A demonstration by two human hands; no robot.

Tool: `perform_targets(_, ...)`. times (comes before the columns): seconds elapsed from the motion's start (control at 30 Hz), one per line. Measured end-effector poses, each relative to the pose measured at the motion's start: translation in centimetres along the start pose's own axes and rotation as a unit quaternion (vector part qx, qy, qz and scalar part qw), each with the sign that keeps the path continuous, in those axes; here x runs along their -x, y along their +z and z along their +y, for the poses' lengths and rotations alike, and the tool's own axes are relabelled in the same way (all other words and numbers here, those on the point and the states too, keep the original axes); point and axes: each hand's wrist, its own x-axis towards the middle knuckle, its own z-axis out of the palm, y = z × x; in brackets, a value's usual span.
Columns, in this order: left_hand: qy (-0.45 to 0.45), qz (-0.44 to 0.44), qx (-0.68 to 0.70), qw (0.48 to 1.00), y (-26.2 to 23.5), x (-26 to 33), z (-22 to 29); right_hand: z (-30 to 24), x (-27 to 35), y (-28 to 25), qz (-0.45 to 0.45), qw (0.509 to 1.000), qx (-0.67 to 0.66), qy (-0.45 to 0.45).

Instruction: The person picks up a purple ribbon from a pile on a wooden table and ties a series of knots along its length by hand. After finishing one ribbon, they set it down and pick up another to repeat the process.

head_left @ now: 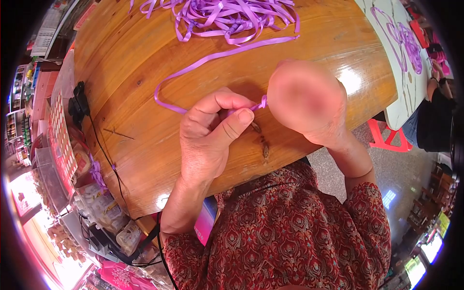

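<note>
Between thumb and forefinger, my left hand (210, 130) pinches a narrow purple ribbon (197, 65). One part of the ribbon loops away to the left and runs back across the wooden table (135, 111) toward the far side. Just right of my left fingertips, a small knot (263, 102) shows in the ribbon. Close against that knot is my right hand (309, 104), raised over the table. Its fingers are blurred over, so what they hold cannot be made out.
A heap of purple ribbons (227, 17) lies at the table's far side. More ribbon (411, 48) rests on a white marbled table at right, near another person's dark sleeve (437, 116). A red stool (389, 137) stands below. A black cable (104, 145) crosses the left edge.
</note>
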Motion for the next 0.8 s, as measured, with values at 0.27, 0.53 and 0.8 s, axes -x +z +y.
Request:
perform_targets(0.27, -0.02, -0.009, 0.013, 1.0, -0.4, -0.1, 0.0, 0.1, -0.1, 0.0, 0.03, 0.999, -0.019, -0.008)
perform_targets(0.53, 0.006, 0.004, -0.043, 0.999, -0.1, -0.2, 0.0, -0.1, -0.1, -0.5, 0.019, 0.999, -0.032, 0.004)
perform_targets(0.8, 0.001, 0.021, -0.034, 0.999, -0.4, -0.2, 0.0, -1.5, -1.1, -1.2, -0.012, 0.924, 0.302, -0.233)
